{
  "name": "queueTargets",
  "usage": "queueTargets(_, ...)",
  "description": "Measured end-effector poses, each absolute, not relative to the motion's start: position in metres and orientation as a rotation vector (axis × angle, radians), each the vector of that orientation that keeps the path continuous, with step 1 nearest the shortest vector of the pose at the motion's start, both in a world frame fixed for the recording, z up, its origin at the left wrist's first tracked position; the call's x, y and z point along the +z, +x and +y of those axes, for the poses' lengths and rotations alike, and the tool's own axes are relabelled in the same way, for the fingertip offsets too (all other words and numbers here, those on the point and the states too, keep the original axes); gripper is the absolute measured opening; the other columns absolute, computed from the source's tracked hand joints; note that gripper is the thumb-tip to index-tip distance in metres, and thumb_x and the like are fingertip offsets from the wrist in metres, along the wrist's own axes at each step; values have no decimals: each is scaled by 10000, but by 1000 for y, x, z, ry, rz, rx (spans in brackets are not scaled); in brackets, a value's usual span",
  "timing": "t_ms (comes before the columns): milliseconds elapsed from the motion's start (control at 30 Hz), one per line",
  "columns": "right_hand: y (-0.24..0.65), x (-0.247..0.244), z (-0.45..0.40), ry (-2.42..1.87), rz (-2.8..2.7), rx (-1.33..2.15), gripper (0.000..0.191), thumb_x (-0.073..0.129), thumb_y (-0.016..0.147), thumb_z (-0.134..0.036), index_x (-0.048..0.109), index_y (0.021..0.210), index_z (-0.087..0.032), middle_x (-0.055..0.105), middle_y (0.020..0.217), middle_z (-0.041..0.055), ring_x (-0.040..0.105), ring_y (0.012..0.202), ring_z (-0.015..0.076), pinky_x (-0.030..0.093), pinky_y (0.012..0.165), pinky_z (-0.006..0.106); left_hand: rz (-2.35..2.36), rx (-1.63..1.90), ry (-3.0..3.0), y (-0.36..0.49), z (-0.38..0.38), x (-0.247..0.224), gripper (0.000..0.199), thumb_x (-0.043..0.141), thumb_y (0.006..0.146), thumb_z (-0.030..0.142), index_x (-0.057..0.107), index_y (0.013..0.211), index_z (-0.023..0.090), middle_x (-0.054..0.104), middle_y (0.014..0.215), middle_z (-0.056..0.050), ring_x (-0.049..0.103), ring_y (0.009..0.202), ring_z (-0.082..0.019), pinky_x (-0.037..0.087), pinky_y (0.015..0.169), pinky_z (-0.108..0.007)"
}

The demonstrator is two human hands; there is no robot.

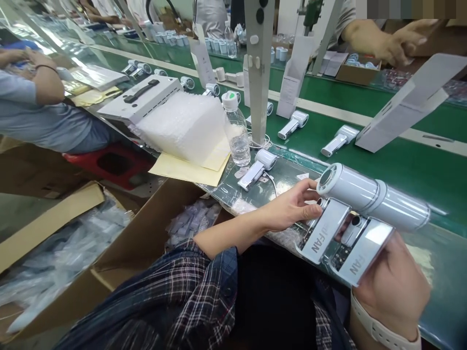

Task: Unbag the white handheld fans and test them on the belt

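Two light blue-grey handheld fans sit side by side at the right, their round heads lined up end to end. My right hand [396, 277], with a pale watch band at the wrist, grips the handle of the right fan [370, 250] from below. The fingers of my left hand [292, 206] close on the left fan [324, 233], thumb near the top of its handle and fingertips by the head. Both handles show dark lettering and an exposed inner side with dark parts. Another fan [253, 170] lies on the table edge, left of my hands.
A water bottle [239, 141] stands beside a metal post [258, 73]. White foam sheets [186, 124] lie on yellow paper. More fans and upright white boxes [404, 107] line the green belt [314, 141]. Cardboard boxes [146, 233] hold plastic bags below. Other people's arms show at the far left and top right.
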State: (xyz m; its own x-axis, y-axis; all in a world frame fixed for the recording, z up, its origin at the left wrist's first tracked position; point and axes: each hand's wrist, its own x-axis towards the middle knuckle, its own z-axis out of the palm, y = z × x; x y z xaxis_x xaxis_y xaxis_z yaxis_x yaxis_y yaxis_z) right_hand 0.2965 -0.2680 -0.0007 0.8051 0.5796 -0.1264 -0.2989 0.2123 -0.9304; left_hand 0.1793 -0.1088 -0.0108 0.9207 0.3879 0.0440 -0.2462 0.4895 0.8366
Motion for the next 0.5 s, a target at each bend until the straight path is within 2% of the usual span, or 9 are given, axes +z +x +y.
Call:
queueTargets(67,300,-6,-269,-1181,-293,679,245,572,1016,-394,789,1092,-308,805,954,32,750,793,252,680,782,465,182,379,994,179,-108,-12,741,947,670,634,562,1162,237,688,1119,-50,632,837,-128,463,753,-260)
queueTargets(167,299,-11,-272,-1165,-382,676,333,548,1020,-461,765,1205,-289,806,1084,68,768,976,313,639,922,572,201,410,1014,178,-107,-10,746,965,668,570,613,1241,248,690,1123,-57,655,949,-175,501,844,-296)
queueTargets(267,295,-9,-274,-1289,-555,506,361,756,911,-401,743,1238,-250,784,1200,93,728,1167,344,556,1068,595,193,437,1125,175,-103,-4,766,989,622,493,673,1270,232,726,1151,-80,676,1097,-253,530,960,-358)
queueTargets(333,294,-6,-275,-1349,-751,425,476,892,789,-307,723,1230,-245,756,1284,99,687,1255,351,491,1151,596,148,444,1290,172,-98,0,693,1000,584,433,742,1187,212,750,1226,-113,677,1205,-317,518,1065,-419)
queueTargets(400,295,-2,-274,-1345,-968,361,555,931,742,-269,690,1242,-256,700,1397,101,614,1366,363,411,1218,617,97,501,1479,169,-92,2,465,946,672,433,804,1065,229,746,1327,-114,643,1329,-347,416,1219,-485)
queueTargets(500,301,0,-272,-1307,-1197,263,515,898,788,-323,672,1248,-267,634,1490,99,519,1468,380,331,1256,652,37,629,1725,166,-85,1,205,769,880,464,836,992,307,756,1339,-50,587,1441,-308,180,1349,-531)
